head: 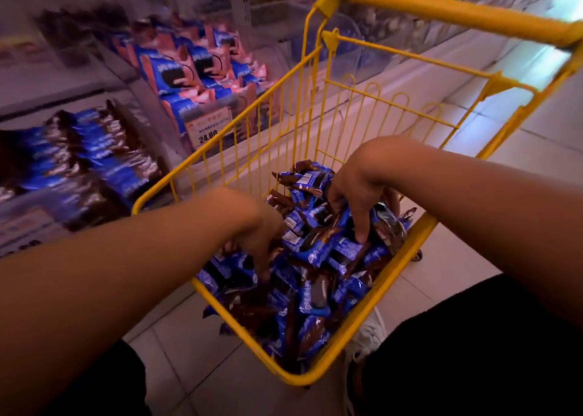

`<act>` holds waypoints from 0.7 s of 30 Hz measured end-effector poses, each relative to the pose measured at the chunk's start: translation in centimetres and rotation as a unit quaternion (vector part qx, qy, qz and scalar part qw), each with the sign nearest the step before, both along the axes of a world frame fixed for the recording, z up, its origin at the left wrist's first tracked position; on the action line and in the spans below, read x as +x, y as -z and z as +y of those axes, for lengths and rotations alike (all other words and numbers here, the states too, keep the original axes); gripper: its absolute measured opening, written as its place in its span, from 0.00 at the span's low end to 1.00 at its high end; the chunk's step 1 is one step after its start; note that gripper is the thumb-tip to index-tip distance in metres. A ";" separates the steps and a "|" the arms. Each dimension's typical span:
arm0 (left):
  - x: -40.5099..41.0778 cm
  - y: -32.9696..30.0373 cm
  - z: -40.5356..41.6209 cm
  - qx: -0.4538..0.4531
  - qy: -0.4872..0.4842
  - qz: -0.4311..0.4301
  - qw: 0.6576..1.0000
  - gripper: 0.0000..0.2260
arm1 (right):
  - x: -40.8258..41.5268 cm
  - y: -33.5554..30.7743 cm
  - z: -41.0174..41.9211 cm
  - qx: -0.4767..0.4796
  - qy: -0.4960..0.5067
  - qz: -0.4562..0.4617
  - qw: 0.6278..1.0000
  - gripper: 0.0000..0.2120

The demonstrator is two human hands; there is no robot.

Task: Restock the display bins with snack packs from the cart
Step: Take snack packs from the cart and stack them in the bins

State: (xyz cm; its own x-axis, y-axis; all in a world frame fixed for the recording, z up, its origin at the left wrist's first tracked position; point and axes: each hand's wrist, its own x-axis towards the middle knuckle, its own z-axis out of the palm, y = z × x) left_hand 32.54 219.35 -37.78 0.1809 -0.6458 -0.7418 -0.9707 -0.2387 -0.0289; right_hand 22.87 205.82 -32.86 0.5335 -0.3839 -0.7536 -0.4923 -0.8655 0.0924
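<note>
At far left, a clear display bin (79,163) of blue-and-brown foil snack packs sits beside the yellow wire cart (394,248). The left hand (255,235) digs curled fingers into the cart's heaped snack packs (315,258), apparently gathering some; the right hand (356,191) clutches several, likely for the bin.

price tag (208,127) on bin front | reads "24.80" | other print blurred

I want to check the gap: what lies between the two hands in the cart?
In the head view, only snack packs lie between the left hand and right hand, heaped in the cart.
</note>
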 end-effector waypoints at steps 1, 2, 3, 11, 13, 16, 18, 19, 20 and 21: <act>0.4 -0.1 0.0 -0.006 -0.014 0.023 1.000 0.20 | 0.2 0.1 -0.1 -0.002 -0.005 0.002 1.000 0.20; 0.7 -0.4 0.2 -0.017 -0.024 0.039 0.999 0.17 | 0.4 -0.1 -0.2 -0.003 -0.020 0.024 1.000 0.20; 0.9 -0.9 0.2 -0.031 -0.026 0.045 0.998 0.17 | 0.6 -0.5 -0.2 0.003 -0.024 0.031 0.999 0.20; 2.8 -5.9 3.3 -0.334 -0.052 0.086 0.937 0.21 | 0.5 -3.6 -1.9 0.120 0.006 -0.138 0.983 0.02; 2.9 -6.6 4.6 -0.390 -0.122 0.170 0.896 0.20 | 0.5 -4.1 -1.8 0.149 -0.007 -0.192 0.970 0.04; 3.1 -7.2 6.6 -0.447 -0.227 0.275 0.820 0.15 | 0.4 -5.2 -1.4 0.252 0.003 -0.304 0.919 0.09; 3.4 -7.8 7.7 -0.467 -0.289 0.340 0.763 0.14 | 0.5 -5.7 -0.6 0.343 0.038 -0.354 0.869 0.09; 3.7 -8.0 8.3 -0.475 -0.318 0.374 0.730 0.11 | 0.7 -5.8 0.0 0.386 0.066 -0.374 0.841 0.07; 3.9 -8.3 8.9 -0.481 -0.340 0.402 0.701 0.08 | 1.0 -5.8 0.6 0.426 0.094 -0.390 0.811 0.05; 4.1 -8.4 9.6 -0.483 -0.352 0.423 0.682 0.07 | 1.3 -5.7 1.3 0.462 0.120 -0.400 0.783 0.05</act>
State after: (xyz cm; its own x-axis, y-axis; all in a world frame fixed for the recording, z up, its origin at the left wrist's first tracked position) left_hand 36.61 228.98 -29.35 0.4687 -0.8810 -0.0636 -0.1784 -0.1649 0.9701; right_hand 24.19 207.07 -27.14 0.9726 -0.0337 -0.2300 -0.2309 -0.2554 -0.9389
